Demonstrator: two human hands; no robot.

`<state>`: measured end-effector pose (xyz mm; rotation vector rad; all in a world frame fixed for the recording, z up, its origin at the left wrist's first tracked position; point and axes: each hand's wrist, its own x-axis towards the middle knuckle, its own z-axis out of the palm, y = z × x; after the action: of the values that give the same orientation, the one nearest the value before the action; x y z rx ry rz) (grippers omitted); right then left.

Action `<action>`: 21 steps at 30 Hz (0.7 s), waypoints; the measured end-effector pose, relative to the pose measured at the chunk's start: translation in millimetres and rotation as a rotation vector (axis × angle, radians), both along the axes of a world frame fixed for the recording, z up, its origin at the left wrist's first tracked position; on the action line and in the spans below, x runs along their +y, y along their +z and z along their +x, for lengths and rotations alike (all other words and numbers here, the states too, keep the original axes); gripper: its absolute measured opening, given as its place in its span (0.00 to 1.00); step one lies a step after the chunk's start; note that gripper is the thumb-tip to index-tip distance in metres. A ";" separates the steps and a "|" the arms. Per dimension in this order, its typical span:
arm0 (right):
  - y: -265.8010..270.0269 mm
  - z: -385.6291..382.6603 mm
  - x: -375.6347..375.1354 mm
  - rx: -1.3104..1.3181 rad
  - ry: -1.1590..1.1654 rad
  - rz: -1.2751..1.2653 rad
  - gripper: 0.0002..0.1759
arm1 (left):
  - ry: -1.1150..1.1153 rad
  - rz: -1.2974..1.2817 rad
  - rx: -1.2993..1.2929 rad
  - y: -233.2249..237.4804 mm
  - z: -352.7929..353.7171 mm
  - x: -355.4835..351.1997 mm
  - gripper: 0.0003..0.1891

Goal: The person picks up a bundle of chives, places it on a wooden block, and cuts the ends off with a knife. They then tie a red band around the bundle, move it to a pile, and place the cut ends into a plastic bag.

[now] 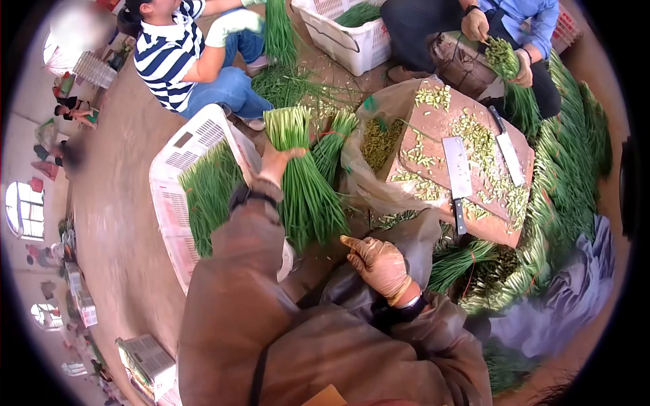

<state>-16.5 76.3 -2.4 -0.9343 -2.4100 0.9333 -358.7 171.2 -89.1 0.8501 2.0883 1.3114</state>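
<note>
My left hand [274, 164] is wrapped round a thick bundle of long green stems [298, 183], which look like garlic chives. Their pale cut ends point up and the green tips hang down. On my right hand [380, 266] is a thin translucent glove. Its fingers are curled together near the lower tips of the bundle, and what they hold, if anything, is hidden. Just left of the bundle, a white plastic crate [169, 196] holds more green stems [213, 186]. A smaller bundle tied with a red band [332, 145] lies behind my left hand.
A wooden board [440, 159] carries a cleaver [457, 169], a knife [509, 152] and chopped pale ends. A plastic bag [365, 169] hangs beside it. Stacked stems [562, 155] lie right. Two people work opposite near another white crate [355, 51]; one holds a bundle [502, 59].
</note>
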 end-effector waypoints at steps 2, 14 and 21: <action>-2.2 -1.4 5.9 0.029 -0.021 -0.017 0.20 | -0.345 -0.053 -0.027 -81.6 -64.6 38.3 0.58; -1.4 -2.0 42.0 -0.072 -0.063 -0.124 0.22 | -1.002 -0.734 0.919 -243.8 68.6 131.0 0.40; -4.5 2.1 45.9 0.012 -0.081 -0.188 0.19 | -0.347 -0.335 0.595 -323.7 69.9 136.7 0.12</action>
<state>-14.4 122.2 -6.8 -1.0801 -2.2856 1.1467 -288.7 307.8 -412.8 1.4912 2.3477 0.5382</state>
